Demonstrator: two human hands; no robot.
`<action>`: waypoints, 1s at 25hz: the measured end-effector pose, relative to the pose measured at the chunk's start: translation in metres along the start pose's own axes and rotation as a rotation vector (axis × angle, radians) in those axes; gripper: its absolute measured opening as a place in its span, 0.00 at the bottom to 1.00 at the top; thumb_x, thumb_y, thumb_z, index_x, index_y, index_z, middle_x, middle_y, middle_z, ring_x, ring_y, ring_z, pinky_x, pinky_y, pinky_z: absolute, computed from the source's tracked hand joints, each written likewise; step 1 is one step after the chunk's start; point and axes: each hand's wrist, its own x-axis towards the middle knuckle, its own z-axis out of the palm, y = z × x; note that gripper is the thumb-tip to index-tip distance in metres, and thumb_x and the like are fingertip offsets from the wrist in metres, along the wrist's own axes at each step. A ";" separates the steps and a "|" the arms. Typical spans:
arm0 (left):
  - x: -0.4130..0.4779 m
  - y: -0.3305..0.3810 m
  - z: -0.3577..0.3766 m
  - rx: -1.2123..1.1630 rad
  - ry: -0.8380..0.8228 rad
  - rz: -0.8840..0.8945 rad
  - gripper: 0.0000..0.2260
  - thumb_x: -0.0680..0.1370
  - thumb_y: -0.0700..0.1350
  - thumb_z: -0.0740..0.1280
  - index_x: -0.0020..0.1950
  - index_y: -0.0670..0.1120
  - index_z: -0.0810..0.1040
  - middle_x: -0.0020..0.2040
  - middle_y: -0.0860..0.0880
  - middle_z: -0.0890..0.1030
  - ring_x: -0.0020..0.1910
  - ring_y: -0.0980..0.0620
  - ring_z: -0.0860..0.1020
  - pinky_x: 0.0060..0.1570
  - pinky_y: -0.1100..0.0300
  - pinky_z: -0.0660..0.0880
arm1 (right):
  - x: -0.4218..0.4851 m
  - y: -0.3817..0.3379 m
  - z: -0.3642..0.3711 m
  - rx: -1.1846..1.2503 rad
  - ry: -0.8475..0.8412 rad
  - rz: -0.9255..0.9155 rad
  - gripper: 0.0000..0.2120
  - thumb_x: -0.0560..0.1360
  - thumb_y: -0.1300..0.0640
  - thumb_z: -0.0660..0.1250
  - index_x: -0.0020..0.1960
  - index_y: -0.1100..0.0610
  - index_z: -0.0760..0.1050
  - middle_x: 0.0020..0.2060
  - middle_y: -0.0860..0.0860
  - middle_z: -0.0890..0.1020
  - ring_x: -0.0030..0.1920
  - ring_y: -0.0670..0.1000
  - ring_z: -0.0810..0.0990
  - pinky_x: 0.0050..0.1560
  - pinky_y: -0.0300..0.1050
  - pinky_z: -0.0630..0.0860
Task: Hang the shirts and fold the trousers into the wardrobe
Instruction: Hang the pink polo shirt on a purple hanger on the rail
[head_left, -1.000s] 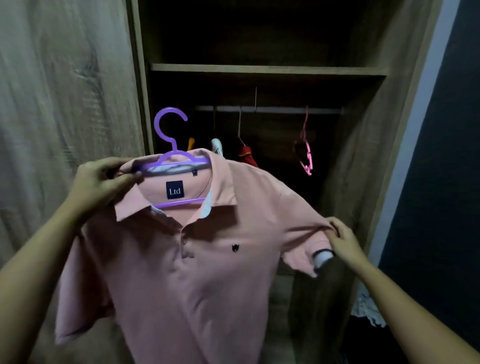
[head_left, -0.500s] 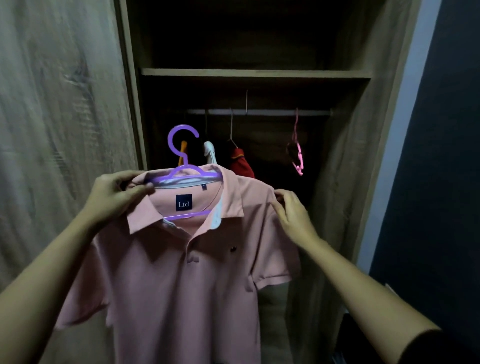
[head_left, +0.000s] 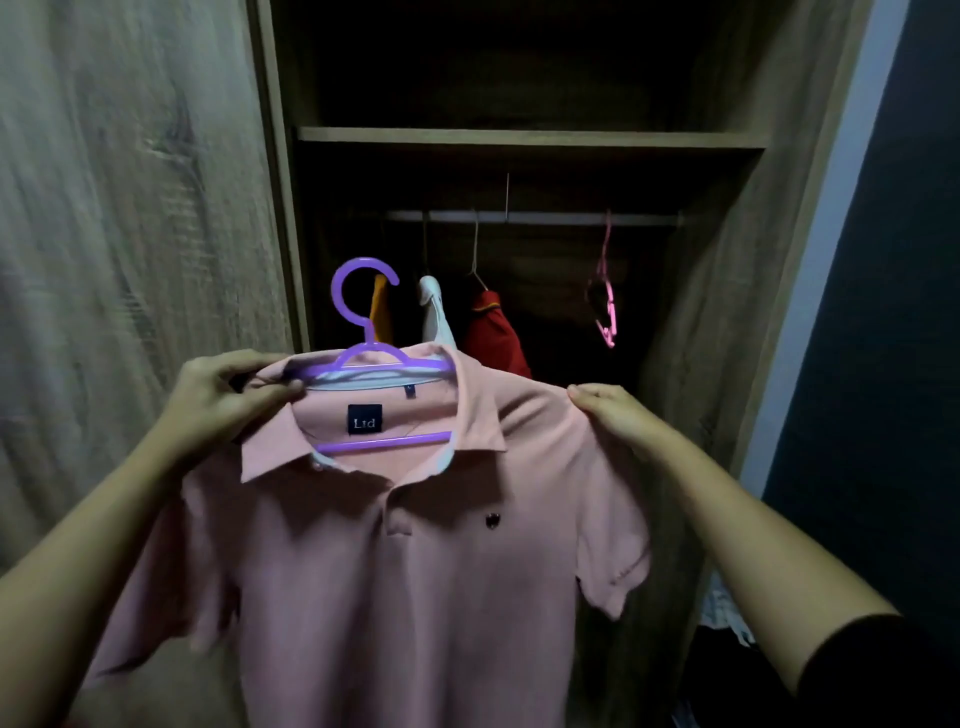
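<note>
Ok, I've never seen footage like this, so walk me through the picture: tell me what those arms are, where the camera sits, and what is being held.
There is no machine here. The arms belong to a person, and the single camera sits on their head, looking forward and down. That is why the left hand shows on the left and the right hand on the right. Together they hold up a pink polo shirt that sits on a purple hanger. The left hand pinches the collar at the hanger's end, and the right hand grips the shirt's shoulder. Behind is an open wardrobe with a rail. An orange garment, a white garment, a red garment and a pink hanger hang there. The purple hanger is not yet on the rail.
</note>
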 end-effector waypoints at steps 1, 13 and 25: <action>0.001 -0.001 0.007 -0.029 -0.005 -0.011 0.18 0.68 0.37 0.75 0.42 0.62 0.81 0.37 0.66 0.81 0.33 0.70 0.74 0.35 0.74 0.70 | 0.001 0.000 0.000 -0.182 0.074 -0.008 0.09 0.78 0.53 0.62 0.48 0.55 0.79 0.44 0.53 0.80 0.47 0.52 0.76 0.48 0.45 0.72; 0.015 0.039 0.051 -0.055 -0.394 0.002 0.23 0.67 0.61 0.69 0.60 0.56 0.79 0.54 0.56 0.82 0.53 0.62 0.78 0.55 0.60 0.76 | -0.003 -0.056 0.042 -0.657 0.086 -0.584 0.07 0.74 0.48 0.67 0.50 0.47 0.79 0.39 0.39 0.74 0.44 0.46 0.75 0.43 0.50 0.73; 0.004 0.125 0.097 -0.070 -0.405 -0.195 0.15 0.60 0.53 0.68 0.40 0.46 0.81 0.34 0.52 0.80 0.36 0.54 0.77 0.38 0.55 0.75 | 0.027 -0.054 0.016 -0.312 0.034 -0.549 0.15 0.70 0.60 0.72 0.57 0.51 0.80 0.51 0.45 0.78 0.55 0.48 0.77 0.58 0.48 0.75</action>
